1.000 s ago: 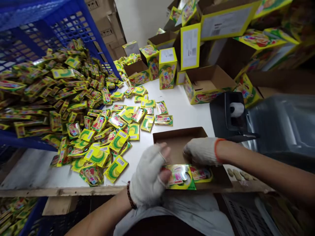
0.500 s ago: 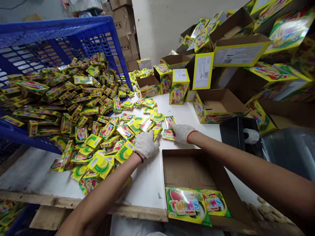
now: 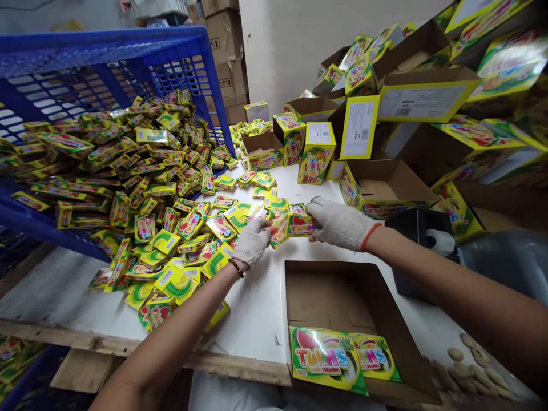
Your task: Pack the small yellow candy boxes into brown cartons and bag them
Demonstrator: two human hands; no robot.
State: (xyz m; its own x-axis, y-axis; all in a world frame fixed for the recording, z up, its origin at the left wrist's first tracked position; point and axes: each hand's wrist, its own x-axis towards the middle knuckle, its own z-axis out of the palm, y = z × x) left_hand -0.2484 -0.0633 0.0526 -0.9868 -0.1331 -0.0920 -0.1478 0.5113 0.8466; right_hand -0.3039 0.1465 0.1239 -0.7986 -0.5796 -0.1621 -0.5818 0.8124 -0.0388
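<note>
Both hands are drawing in toward each other with small packets (image 3: pixel 299 225) in their grip, where half a second ago they were lying flat on the loose scatter. The left hand (image 3: pixel 252 242), in a white glove, is pinching a packet or two between thumb and fingers. The right hand (image 3: pixel 340 224), gloved too, is curling its fingers round another. The two catches are nearly touching, just above the surface (image 3: pixel 257 319) at the near edge of the scatter.

Close in front of the person, the open box (image 3: pixel 334 297) is lying with its brown inside bare and its printed flap (image 3: pixel 325 359) folded down toward the body. None of the packets is lying in it yet, so by the look of it the work on this box is only beginning.

Far more is waiting. A big heap (image 3: pixel 141 165) of the same yellow packets is spilling out of the tilted blue crate (image 3: pixel 85 74) onto the surface at the left. Behind and to the right, printed boxes (image 3: pixel 423 97) are piling up, some of them open, and a black tape dispenser (image 3: pixel 422 240) is standing just beside the open box.
</note>
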